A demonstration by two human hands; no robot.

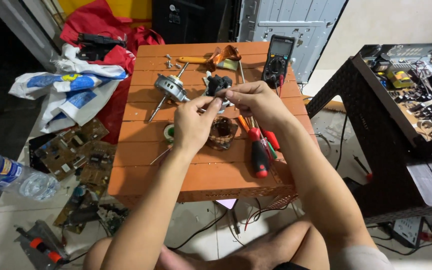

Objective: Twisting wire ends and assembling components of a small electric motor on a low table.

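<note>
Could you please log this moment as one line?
left hand: pinches small part | right hand: pinches same part | under hands: copper winding | beside: screwdrivers | surface: orange table

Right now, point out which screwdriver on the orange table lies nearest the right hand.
The red-and-black-handled screwdriver, lying just below the right hand. The orange-handled one lies apart, at the table's far edge.

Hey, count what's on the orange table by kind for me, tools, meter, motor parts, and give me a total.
On the orange table, hands aside:
Screwdrivers: 3, one orange-handled, one red-and-black, one red
Multimeter: 1
Motor rotor with shaft: 1
Copper-wound stator: 1
Solder reel: 1
Total: 7
</note>
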